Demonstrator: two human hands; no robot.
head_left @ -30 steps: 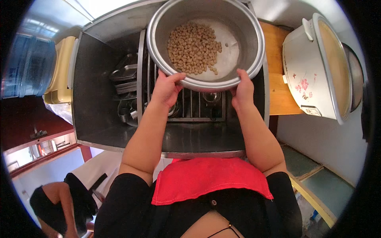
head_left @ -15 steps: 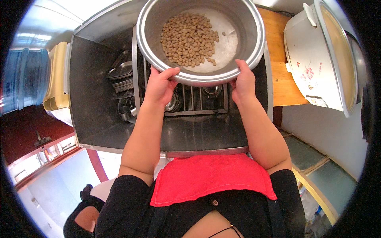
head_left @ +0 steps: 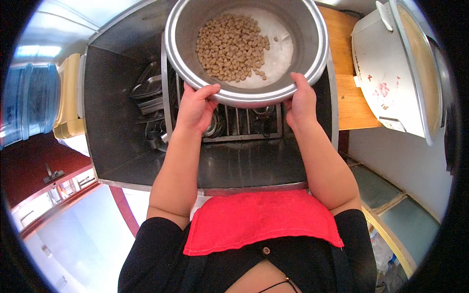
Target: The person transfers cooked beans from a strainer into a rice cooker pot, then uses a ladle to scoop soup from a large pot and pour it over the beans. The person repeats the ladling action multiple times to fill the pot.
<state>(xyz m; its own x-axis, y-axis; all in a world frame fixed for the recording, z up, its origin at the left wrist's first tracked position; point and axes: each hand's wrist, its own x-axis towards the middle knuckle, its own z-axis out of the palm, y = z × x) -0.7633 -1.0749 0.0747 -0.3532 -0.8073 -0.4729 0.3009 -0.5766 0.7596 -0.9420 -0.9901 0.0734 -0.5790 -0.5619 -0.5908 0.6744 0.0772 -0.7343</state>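
A large round metal pot (head_left: 308,58) with a broad silver rim hangs over the sink, tipped so that I look into it. Inside, a heap of small brown kibble-like pieces (head_left: 229,49) lies toward the left of its pale bottom, and one piece sits apart on the right. My left hand (head_left: 196,108) grips the near rim at the left, thumb on top and fingers underneath. On the right of the same rim, my right hand (head_left: 300,101) holds it in a like grip. The undersides of the fingers are partly hidden.
Below the pot, the dark metal sink (head_left: 244,166) contains a metal rack (head_left: 239,139) with bowls. Stacked trays (head_left: 149,100) and metal cups (head_left: 154,136) stand at its left. A white flowered basin-like vessel (head_left: 386,73) rests on a wooden board (head_left: 354,105). A blue water jug (head_left: 31,100) is far left.
Both hands keep their grip on the pot, which has barely shifted. A dark-clothed limb at the lower left has gone out of view.
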